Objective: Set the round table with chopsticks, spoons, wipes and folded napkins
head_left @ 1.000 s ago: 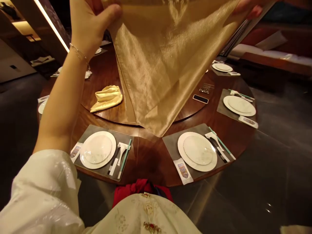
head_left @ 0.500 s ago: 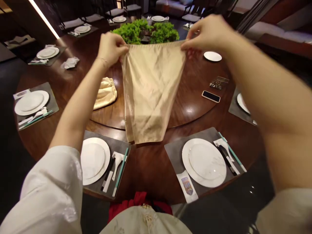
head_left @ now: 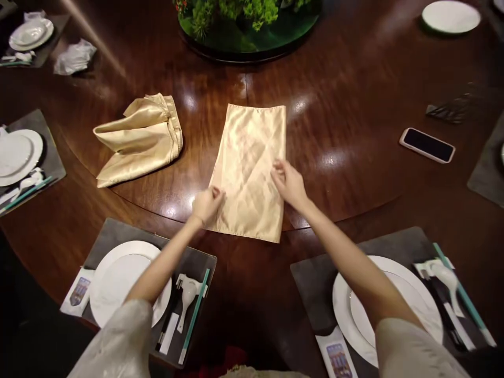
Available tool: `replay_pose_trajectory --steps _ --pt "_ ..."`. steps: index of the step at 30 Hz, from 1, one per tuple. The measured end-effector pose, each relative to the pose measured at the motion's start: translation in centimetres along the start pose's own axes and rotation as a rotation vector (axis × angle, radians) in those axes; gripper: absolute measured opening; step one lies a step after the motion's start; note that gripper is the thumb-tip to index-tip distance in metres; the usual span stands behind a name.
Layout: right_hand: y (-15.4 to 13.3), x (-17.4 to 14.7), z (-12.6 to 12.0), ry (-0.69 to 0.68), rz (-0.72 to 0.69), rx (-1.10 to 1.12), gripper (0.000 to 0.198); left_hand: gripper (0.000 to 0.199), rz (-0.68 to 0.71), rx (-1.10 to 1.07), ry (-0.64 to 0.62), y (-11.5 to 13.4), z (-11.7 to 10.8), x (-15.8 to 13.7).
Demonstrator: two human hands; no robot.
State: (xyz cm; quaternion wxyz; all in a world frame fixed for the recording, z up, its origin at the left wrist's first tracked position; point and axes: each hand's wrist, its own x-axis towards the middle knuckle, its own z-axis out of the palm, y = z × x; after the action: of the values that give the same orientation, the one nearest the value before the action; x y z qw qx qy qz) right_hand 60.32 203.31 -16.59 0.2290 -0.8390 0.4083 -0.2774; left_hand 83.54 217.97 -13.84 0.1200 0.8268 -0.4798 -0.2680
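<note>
One gold cloth (head_left: 260, 136) lies flat on the desk (head_left: 346, 121), doubled into a neat oblong: that much looks done! The second gold cloth (head_left: 139, 139), to its left, sits loosely bunched, not flattened. Left hand (head_left: 208, 205) and right hand (head_left: 289, 184) hover over opposite edges, fingers curled (whether they pinch fabric, I can't tell). Printed packets (head_left: 80, 290) show coloured badges, their lettering too small to read.

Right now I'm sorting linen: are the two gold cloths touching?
Apart: the head view shows brown tabletop between the crumpled cloth and flat cloth.
</note>
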Motion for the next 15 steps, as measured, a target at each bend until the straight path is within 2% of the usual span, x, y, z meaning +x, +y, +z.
replay_pose_trajectory --steps 1,3,6,8,11,13,15 --pt "-0.3 -3.5 0.3 -0.019 -0.004 -0.021 0.042 0.033 -0.061 0.036 -0.058 -0.7 1.3 -2.5" --pt "-1.0 -9.5 0.7 -0.074 -0.032 -0.085 0.041 0.038 -0.144 0.110 -0.065 -1.0 3.4 -5.9" --pt "-2.1 -14.9 1.1 -0.188 -0.056 -0.195 0.044 0.029 -0.205 0.186 -0.036 0.1 4.9 -7.4" --pt "-3.0 -16.7 1.3 -0.257 -0.059 -0.251 0.048 0.024 -0.229 0.197 0.009 0.9 5.1 -7.5" --pt "-4.2 -17.8 1.6 -0.325 -0.069 -0.302 0.059 0.034 -0.287 0.163 0.069 1.3 5.2 -7.4" --pt "-4.6 -18.0 1.8 -0.352 -0.065 -0.331 0.064 0.032 -0.301 0.135 0.014 0.7 5.0 -7.3" --pt "-4.9 -17.8 1.9 -0.361 -0.051 -0.352 0.065 0.022 -0.275 0.123 -0.058 -0.5 4.4 -6.9"
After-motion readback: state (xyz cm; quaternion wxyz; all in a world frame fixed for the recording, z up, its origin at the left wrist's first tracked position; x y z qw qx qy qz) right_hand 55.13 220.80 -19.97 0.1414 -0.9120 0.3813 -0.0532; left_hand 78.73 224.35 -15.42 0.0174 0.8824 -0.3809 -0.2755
